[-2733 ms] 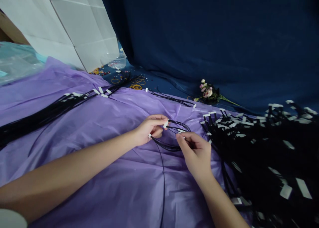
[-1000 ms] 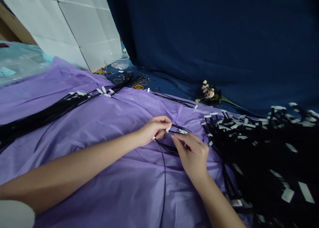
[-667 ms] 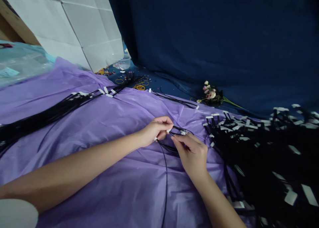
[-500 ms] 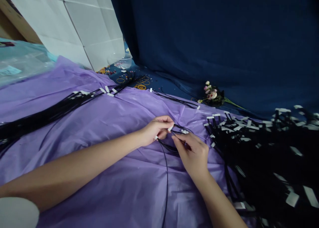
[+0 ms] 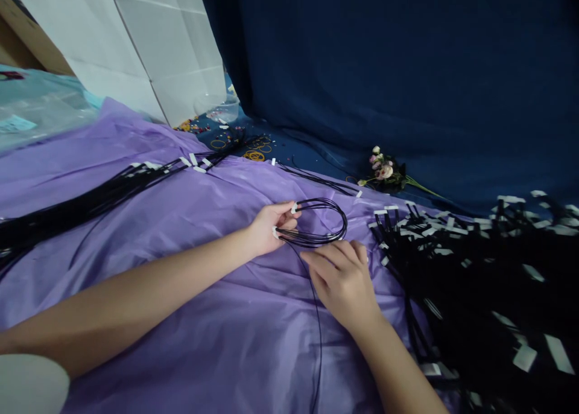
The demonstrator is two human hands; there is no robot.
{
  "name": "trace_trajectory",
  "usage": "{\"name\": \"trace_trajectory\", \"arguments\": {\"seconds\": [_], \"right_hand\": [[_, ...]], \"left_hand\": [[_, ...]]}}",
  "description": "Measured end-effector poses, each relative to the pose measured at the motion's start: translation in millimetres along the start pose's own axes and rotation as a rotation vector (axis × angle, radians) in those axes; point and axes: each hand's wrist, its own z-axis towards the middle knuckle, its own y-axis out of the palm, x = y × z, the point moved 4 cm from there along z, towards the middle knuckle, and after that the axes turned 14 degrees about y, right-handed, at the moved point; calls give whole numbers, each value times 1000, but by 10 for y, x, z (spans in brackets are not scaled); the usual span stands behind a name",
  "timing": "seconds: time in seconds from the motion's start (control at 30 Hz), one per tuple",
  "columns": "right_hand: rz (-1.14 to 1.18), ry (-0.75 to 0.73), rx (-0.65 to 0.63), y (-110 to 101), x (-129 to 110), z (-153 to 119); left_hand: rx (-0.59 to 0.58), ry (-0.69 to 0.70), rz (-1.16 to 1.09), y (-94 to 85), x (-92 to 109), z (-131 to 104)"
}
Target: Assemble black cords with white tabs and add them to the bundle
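Note:
My left hand (image 5: pixel 271 226) is closed on the two white connector ends of a black wire harness (image 5: pixel 344 216), whose wires bow out to the right in a loop. One white connector (image 5: pixel 295 207) shows at its fingertips and the other (image 5: pixel 275 232) lower, by the palm. A single loose black wire (image 5: pixel 320 326) hangs from the lower end towards me. My right hand (image 5: pixel 341 278) is just below the loop, its fingers bent together with the loose wire running at their tips. The inside of that grip is partly hidden.
A purple sheet (image 5: pixel 181 317) covers the work surface. On the right lies a large heap of black wires (image 5: pixel 479 293) with white connectors; at left, a long black wire bundle (image 5: pixel 90 206). Artificial flowers (image 5: pixel 384 171), rubber bands (image 5: pixel 254 156) and a clear bowl (image 5: pixel 221 107) are behind.
My right hand has come away from the upper connector and dropped below the loop, drawing the loose wire rightward. My left hand has risen slightly left, and the loop now shows fully.

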Motion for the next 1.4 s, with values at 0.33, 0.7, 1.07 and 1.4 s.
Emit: {"name": "trace_trajectory", "arguments": {"seconds": [0.33, 0.7, 1.07, 1.4], "right_hand": [[380, 89, -129, 57, 0, 30], [1429, 1196, 371, 129, 453, -43], [1398, 1138, 390, -24, 344, -49], [1202, 1140, 173, 109, 295, -104]], "left_hand": [[31, 11, 19, -21, -18, 19], [-30, 35, 91, 7, -31, -10], [-256, 171, 256, 155, -47, -136], [-239, 204, 234, 135, -22, -128]]}}
